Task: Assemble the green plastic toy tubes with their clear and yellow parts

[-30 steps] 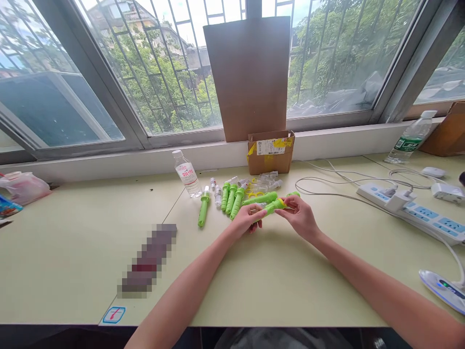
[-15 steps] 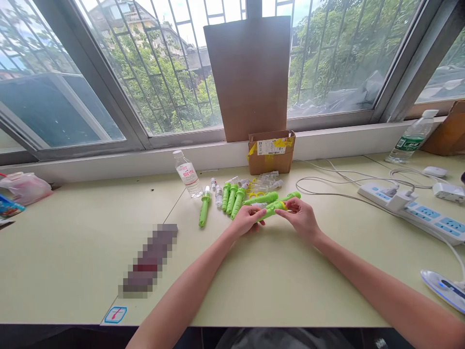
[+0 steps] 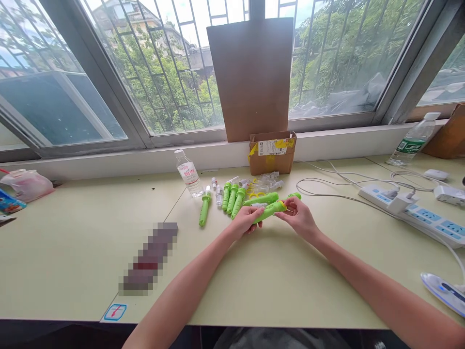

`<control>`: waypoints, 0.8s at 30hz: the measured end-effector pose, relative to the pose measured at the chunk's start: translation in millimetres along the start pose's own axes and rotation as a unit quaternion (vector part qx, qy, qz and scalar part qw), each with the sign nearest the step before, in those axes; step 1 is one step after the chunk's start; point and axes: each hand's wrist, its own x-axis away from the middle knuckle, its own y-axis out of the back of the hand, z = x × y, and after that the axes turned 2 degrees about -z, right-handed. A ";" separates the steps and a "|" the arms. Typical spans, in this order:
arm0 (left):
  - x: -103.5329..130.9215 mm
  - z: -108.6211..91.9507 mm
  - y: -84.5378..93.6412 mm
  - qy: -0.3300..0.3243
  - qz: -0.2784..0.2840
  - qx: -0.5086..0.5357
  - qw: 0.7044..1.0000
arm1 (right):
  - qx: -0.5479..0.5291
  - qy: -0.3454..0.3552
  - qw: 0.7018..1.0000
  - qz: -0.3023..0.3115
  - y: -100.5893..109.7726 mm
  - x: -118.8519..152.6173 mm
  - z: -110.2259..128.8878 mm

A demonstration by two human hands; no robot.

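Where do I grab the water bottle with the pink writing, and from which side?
I'd wrap around the middle of the bottle, at its label, coming from the left. It stands upright, and its round body is much wider there than the little white cap. The green tubes lie to its right and in front, so left looks easier.

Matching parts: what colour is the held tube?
The held tube is green; head view shows it.

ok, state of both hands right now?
Left hand: closed, holding the green tube by its body.
Right hand: fingers at the tube's yellow-ringed end; exact grip can't be told.
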 end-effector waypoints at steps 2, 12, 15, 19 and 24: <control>-0.6 0.2 1.2 0.005 0.006 0.012 1.000 | 0.001 0.004 1.000 0.000 0.0 0.2 -0.9; -1.2 -3.1 5.0 0.036 0.023 0.029 0.999 | -0.010 0.013 0.999 -0.042 -4.6 4.0 1.3; 0.6 -2.7 1.9 -0.002 0.008 0.016 1.000 | -0.013 0.018 0.999 -0.045 -4.9 4.2 2.1; 1.5 -1.3 -3.6 -0.035 -0.030 0.016 0.999 | 0.003 0.022 0.998 -0.054 -4.7 4.3 2.3; 1.4 -0.6 -7.0 -0.050 -0.051 0.032 0.997 | 0.009 0.024 0.998 -0.049 -2.3 3.0 2.3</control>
